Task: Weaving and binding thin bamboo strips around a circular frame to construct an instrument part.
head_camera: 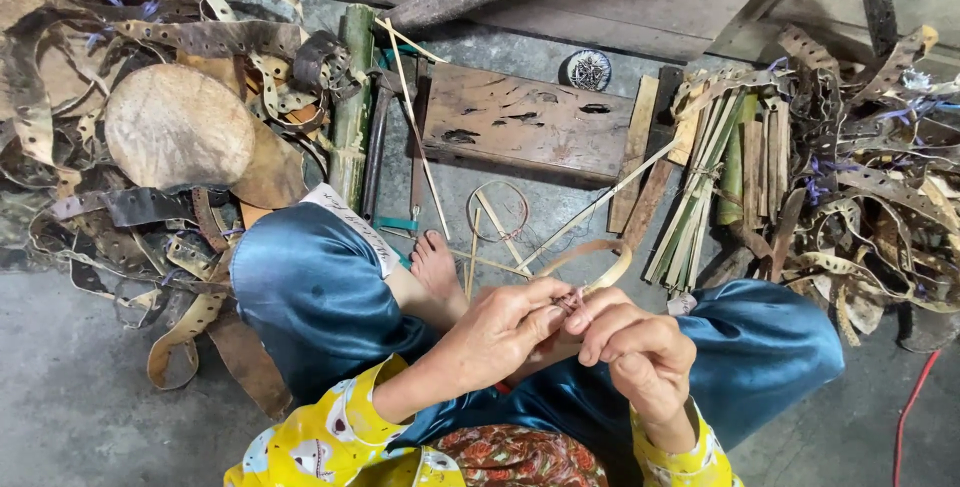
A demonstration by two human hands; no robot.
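Observation:
I sit cross-legged on a concrete floor in blue trousers and yellow sleeves. My left hand [505,332] and my right hand [630,342] meet in front of my lap, both pinching a thin bent bamboo strip [600,262]. The strip curls into a loop above my fingers and a long end runs up to the right. A small reddish binding shows between the fingertips. My bare foot [437,265] rests just left of the hands.
A worn wooden block [530,119] lies ahead. A small round hoop [497,210] and loose splints lie on the floor. A bundle of bamboo slats [715,182] sits right. Heaps of punched leather-like strips [150,97] flank both sides; a red cable [915,397] runs lower right.

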